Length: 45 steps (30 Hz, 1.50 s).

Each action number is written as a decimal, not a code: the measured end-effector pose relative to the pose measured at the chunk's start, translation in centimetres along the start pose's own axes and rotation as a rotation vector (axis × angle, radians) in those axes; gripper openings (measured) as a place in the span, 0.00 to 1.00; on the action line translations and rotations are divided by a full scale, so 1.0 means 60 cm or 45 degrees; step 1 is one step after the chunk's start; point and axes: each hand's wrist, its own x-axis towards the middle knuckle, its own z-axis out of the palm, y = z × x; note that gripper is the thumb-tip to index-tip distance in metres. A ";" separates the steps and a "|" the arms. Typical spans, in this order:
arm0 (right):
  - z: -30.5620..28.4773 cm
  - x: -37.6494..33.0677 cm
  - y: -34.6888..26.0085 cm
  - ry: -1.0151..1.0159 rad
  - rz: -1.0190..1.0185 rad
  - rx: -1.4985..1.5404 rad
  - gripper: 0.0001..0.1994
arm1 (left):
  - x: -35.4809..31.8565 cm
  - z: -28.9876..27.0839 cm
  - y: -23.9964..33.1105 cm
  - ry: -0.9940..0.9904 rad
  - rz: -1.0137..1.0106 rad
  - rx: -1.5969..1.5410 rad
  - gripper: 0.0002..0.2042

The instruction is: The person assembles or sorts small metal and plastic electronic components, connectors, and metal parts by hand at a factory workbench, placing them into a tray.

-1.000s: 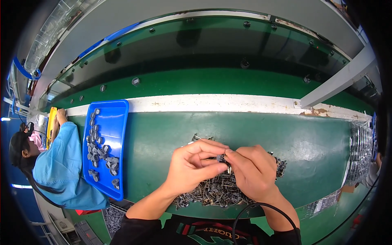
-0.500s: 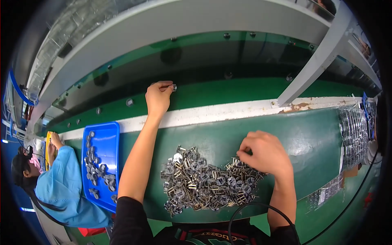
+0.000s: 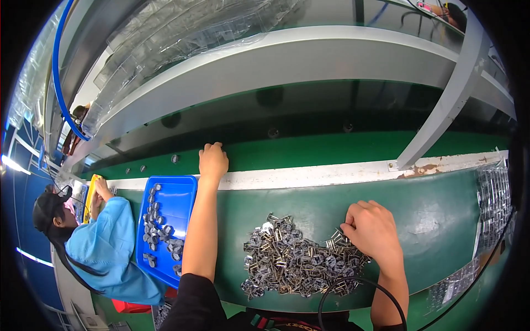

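The left hand [image 3: 212,160], still stretched up-centre, had curled its fingers, its grip hidden. The right hand [image 3: 371,229] stayed lower right, fingers bent into the heap of small grey metal clips [image 3: 295,262].

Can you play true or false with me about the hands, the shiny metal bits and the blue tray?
1. The left hand reaches far out to the white strip at the edge of the green belt. True.
2. The right hand rests at the heap of small silvery metal clips. True.
3. The blue plastic tray is empty. False: small grey metal parts lie in it.
4. The heap lies inside the tray. False: it lies on the green work surface, to the right of the tray.
5. A co-worker in a light blue top sits at the left. True.
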 end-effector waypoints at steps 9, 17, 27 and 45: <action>0.012 0.009 -0.021 0.185 -0.272 0.451 0.07 | -0.185 -0.153 0.144 -0.108 0.216 -1.430 0.18; 0.042 0.010 -0.078 0.518 -0.461 0.812 0.08 | -0.289 -0.190 0.199 -0.171 0.384 -1.420 0.20; 0.047 0.002 -0.088 0.534 -0.552 0.644 0.08 | -0.305 -0.195 0.204 -0.506 0.393 -1.568 0.22; 0.046 0.006 -0.079 0.416 -0.557 0.720 0.12 | -0.293 -0.188 0.195 -0.764 0.149 -1.922 0.18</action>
